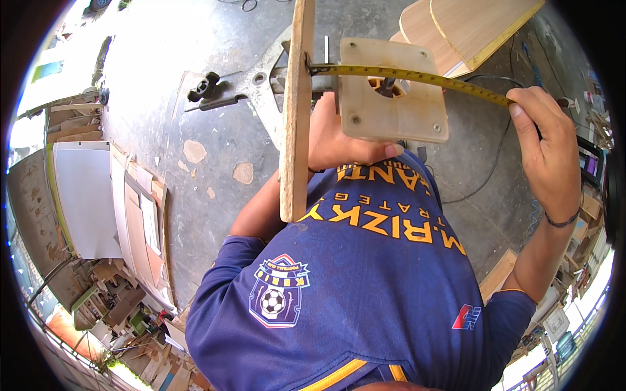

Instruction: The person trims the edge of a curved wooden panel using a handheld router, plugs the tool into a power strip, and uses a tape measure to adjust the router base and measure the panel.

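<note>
A trim router shows its square, translucent base plate [394,120], with a round hole and the bit inside. My left hand [349,143] is closed around the tool beneath that plate; the thumb shows and the other fingers are mostly hidden. Left of the plate stands a narrow wooden board [297,137], seen edge-on. A yellow measuring tape [417,74] runs from the board's side across the plate, bowing slightly. At its right end my right hand [544,140] pinches the tape between thumb and fingers. No tape case is visible.
A metal stand with spread legs [251,85] and a black knob is on the concrete floor beyond the board. Wood panels [463,29] lie at the far right, near a black cable [492,163]. Sheets and offcuts [134,208] lean at the left.
</note>
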Action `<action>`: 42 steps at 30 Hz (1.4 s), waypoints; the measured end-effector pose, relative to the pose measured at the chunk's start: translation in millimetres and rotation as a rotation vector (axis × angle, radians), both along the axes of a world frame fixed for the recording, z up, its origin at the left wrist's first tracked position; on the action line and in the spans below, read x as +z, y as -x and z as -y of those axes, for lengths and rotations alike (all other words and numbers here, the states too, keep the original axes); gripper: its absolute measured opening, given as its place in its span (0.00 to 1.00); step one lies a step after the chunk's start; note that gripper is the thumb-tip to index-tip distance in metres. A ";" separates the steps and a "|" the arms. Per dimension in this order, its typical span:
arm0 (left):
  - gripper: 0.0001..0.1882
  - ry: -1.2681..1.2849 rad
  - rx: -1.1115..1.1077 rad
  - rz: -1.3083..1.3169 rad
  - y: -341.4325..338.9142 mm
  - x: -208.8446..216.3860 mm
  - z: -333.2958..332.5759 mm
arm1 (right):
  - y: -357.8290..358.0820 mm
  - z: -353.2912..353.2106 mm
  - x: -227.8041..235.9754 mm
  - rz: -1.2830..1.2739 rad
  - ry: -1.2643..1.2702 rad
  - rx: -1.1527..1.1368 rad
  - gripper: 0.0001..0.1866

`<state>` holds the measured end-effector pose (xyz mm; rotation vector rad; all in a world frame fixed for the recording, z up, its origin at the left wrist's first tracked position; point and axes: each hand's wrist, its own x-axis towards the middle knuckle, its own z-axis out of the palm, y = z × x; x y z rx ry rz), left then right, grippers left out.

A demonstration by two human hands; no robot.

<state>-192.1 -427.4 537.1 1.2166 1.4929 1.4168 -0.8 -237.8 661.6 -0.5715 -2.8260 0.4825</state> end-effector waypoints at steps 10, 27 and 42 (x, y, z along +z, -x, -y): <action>0.20 -0.007 0.027 0.055 -1.6 5.0 0.7 | 0.2 0.3 -0.9 -0.006 -0.008 -0.007 0.07; 0.21 0.015 0.043 0.071 -4.6 1.6 2.4 | -1.1 -0.7 -2.0 -0.007 -0.017 0.003 0.08; 0.24 0.047 -0.009 0.018 -4.8 11.3 4.3 | -1.7 0.2 -3.9 -0.020 0.011 0.008 0.08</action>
